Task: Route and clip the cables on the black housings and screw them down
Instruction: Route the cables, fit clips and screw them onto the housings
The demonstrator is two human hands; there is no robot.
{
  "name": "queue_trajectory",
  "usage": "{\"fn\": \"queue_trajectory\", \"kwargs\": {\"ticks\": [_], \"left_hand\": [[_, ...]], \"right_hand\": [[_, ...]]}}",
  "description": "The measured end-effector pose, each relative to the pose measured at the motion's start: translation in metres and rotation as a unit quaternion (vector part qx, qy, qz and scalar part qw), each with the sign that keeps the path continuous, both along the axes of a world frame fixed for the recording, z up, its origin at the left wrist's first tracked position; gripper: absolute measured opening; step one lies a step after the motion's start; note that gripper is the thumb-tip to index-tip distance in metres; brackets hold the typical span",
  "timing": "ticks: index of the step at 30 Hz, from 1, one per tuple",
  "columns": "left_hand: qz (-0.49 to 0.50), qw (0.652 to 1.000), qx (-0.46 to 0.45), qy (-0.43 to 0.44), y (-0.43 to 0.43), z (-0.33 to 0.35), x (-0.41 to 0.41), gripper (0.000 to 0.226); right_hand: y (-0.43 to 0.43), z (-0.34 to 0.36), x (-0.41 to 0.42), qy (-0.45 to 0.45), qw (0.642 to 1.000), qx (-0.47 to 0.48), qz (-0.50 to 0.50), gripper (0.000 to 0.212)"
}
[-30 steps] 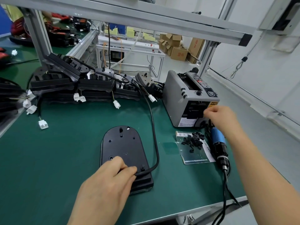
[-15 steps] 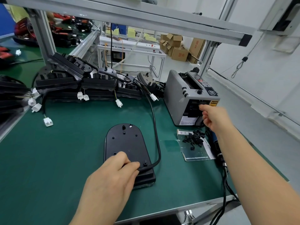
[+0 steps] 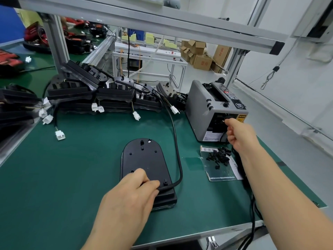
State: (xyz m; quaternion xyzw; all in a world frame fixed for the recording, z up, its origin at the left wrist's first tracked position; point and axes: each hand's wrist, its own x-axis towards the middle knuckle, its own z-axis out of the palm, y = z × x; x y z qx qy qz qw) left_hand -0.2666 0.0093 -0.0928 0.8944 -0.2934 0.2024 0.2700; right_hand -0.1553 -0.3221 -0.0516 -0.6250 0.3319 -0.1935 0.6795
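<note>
Head view: the step in hand looks like fixing the routed cable [image 3: 177,150] before clipping. The black housing [image 3: 144,159] lies flat on the green mat [image 3: 72,168] at centre frame, its cable running from the near right corner up toward the stacked housings [image 3: 90,92] at upper left. The left hand [image 3: 129,195] sits at lower centre, fingers curled together with thumb and forefinger pinning the cable to the housing's near edge. The right hand [image 3: 239,134] is at the mouth of the grey tape dispenser [image 3: 203,109] at right, fingers curled; I cannot tell whether they pinch a strip. Black clips [image 3: 219,156] lie just below that hand. Next, I judge, a strip must come free cleanly and cross to the cable while the left hand keeps it seated. Against a second ago, the right hand has risen from the dispenser's lower front to its slot; the left hand has not shifted; the blue driver then visible is now hidden behind the forearm.
</note>
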Motion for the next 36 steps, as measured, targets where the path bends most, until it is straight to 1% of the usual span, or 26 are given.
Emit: {"fn": "queue_trajectory", "kwargs": {"ticks": [1, 3, 5, 6, 8, 9, 10, 12, 13, 15, 17, 21, 24, 26, 28, 30, 33, 36], "left_hand": [[-0.005, 1.000, -0.004, 0.013, 0.001, 0.000, 0.000, 0.018], [-0.021, 0.999, -0.015, 0.034, 0.004, 0.000, 0.001, 0.017], [-0.029, 0.996, -0.047, 0.072, 0.009, 0.001, 0.004, 0.015], [-0.025, 0.991, -0.088, 0.097, 0.012, 0.001, 0.006, 0.020], [-0.009, 0.970, -0.191, 0.151, 0.020, 0.002, 0.013, 0.023], [0.016, 0.960, -0.234, 0.154, 0.025, 0.001, 0.018, 0.021], [0.054, 0.955, -0.256, 0.140, 0.032, -0.001, 0.025, 0.018], [0.128, 0.954, -0.242, 0.126, 0.045, -0.006, 0.038, 0.015], [0.152, 0.954, -0.222, 0.132, 0.050, -0.009, 0.043, 0.018], [0.161, 0.954, -0.195, 0.160, 0.054, -0.016, 0.050, 0.027], [0.146, 0.949, -0.194, 0.200, 0.052, -0.019, 0.050, 0.036], [0.123, 0.941, -0.198, 0.244, 0.044, -0.021, 0.042, 0.054], [0.124, 0.943, -0.179, 0.251, 0.044, -0.022, 0.040, 0.050], [0.118, 0.943, -0.179, 0.256, 0.044, -0.021, 0.040, 0.049], [0.111, 0.943, -0.177, 0.257, 0.043, -0.020, 0.040, 0.056], [0.111, 0.942, -0.182, 0.259, 0.043, -0.020, 0.041, 0.063], [0.114, 0.940, -0.194, 0.257, 0.044, -0.022, 0.041, 0.063], [0.115, 0.941, -0.195, 0.251, 0.044, -0.024, 0.042, 0.062]], "right_hand": [[0.001, 0.001, -0.003, 0.003, 1.000, 0.003, 0.015, 0.013], [0.007, 0.007, -0.011, 0.005, 0.998, 0.008, 0.069, 0.014], [0.020, 0.015, -0.021, 0.009, 0.986, 0.001, 0.167, 0.016], [0.030, 0.020, -0.026, 0.017, 0.974, -0.015, 0.224, 0.018], [0.055, 0.028, -0.033, 0.026, 0.943, -0.057, 0.326, 0.020], [0.070, 0.030, -0.034, 0.026, 0.926, -0.073, 0.369, 0.021], [0.085, 0.032, -0.035, 0.027, 0.908, -0.089, 0.409, 0.022], [0.117, 0.033, -0.035, 0.040, 0.865, -0.131, 0.483, 0.019], [0.132, 0.032, -0.035, 0.046, 0.841, -0.154, 0.517, 0.017], [0.158, 0.030, -0.031, 0.053, 0.797, -0.193, 0.569, 0.020], [0.178, 0.026, -0.026, 0.059, 0.768, -0.230, 0.594, 0.025], [0.198, 0.021, -0.021, 0.081, 0.709, -0.319, 0.624, 0.020], [0.202, 0.018, -0.020, 0.083, 0.685, -0.361, 0.627, 0.021], [0.203, 0.016, -0.020, 0.074, 0.678, -0.385, 0.621, 0.022], [0.204, 0.012, -0.019, 0.071, 0.676, -0.408, 0.609, 0.017], [0.203, 0.009, -0.019, 0.072, 0.682, -0.418, 0.595, 0.013], [0.201, 0.006, -0.019, 0.074, 0.694, -0.428, 0.574, 0.014], [0.202, 0.004, -0.019, 0.073, 0.697, -0.438, 0.563, 0.014]]}}
